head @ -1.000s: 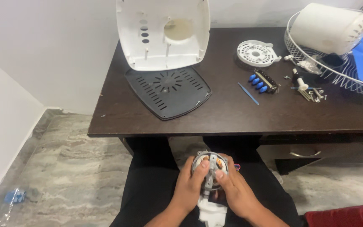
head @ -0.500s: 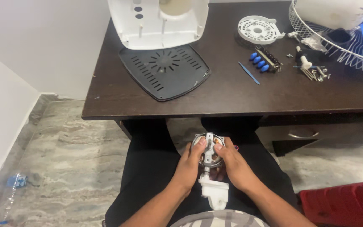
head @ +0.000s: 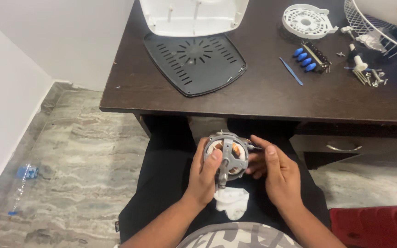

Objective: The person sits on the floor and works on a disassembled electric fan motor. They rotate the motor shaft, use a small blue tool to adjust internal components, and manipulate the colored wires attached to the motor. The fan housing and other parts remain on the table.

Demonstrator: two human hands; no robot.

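A round grey metal fan motor [head: 227, 153] with copper windings and a short shaft pointing toward me is held over my lap. My left hand [head: 204, 177] grips its left side, thumb resting on the front bracket. My right hand [head: 277, 177] holds its right side, thumb up along the rim. A white plastic piece [head: 231, 202] lies on my black trousers just below the motor.
The dark wooden table [head: 272, 94] ahead carries a black vented plate [head: 194, 62], a white plastic housing [head: 194, 16], a round white grille part [head: 307, 20], a blue-buttoned switch block [head: 309, 56], a thin blue tool [head: 291, 71], loose screws [head: 368, 76] and a wire fan guard [head: 377, 32]. A red object [head: 373, 225] sits at lower right.
The view has dropped and closed in on my lap. Both hands keep hold of the motor, which has turned slightly so its shaft points more toward me.
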